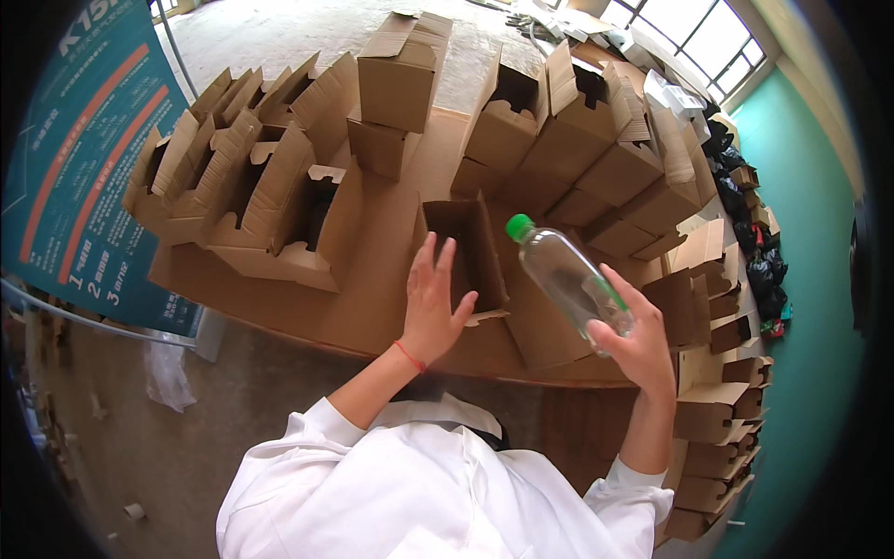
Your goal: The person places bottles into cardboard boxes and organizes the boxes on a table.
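While the right hand grips the clear bottle near its base, seemingly leaving the green cap free, the left hand, fingers spread, sits by the open box, just left of the bottle.

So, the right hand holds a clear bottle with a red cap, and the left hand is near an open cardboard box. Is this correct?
Not quite: the cap is green, as the head view shows. The right hand does hold the clear bottle, and the left hand is near an open cardboard box.
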The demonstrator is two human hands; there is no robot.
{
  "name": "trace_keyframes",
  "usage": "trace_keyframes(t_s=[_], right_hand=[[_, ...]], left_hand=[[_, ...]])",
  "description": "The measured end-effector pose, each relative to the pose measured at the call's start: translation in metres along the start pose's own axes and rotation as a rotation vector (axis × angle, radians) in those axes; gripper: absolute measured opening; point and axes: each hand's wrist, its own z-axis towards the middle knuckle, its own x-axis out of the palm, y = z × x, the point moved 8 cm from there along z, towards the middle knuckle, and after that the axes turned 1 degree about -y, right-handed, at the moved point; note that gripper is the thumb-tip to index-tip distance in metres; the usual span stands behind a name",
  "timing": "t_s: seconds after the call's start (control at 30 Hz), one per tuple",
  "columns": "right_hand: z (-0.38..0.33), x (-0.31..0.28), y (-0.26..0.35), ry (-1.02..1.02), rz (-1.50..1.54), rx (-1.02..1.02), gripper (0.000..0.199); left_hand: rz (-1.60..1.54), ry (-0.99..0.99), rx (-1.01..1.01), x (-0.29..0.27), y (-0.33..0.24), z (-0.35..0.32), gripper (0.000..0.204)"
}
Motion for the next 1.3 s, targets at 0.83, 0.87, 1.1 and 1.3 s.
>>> trace_keyframes(t_s=[0.83, 0.87, 1.1, 1.3], right_hand=[[0.089, 0.253, -0.036, 0.179, -1.272, -0.357, 0.039], [0.089, 0.256, -0.054, 0.248, -1.073, -0.299, 0.034], [0.090, 0.220, -0.019, 0.121, -0.599, -0.248, 0.038], [0.053, 0.181, -0.063, -0.328, 0.149, -0.004, 0.058]], left_hand=[[-0.098, 0.065, -0.058, 0.047, 0.060, -0.030, 0.071], [-0.076, 0.088, -0.055, 0.048, 0.061, -0.031, 0.070], [-0.095, 0.112, -0.043, 0.040, 0.074, -0.028, 0.072], [-0.361, 0.146, -0.164, -0.006, 0.086, -0.006, 0.078]])
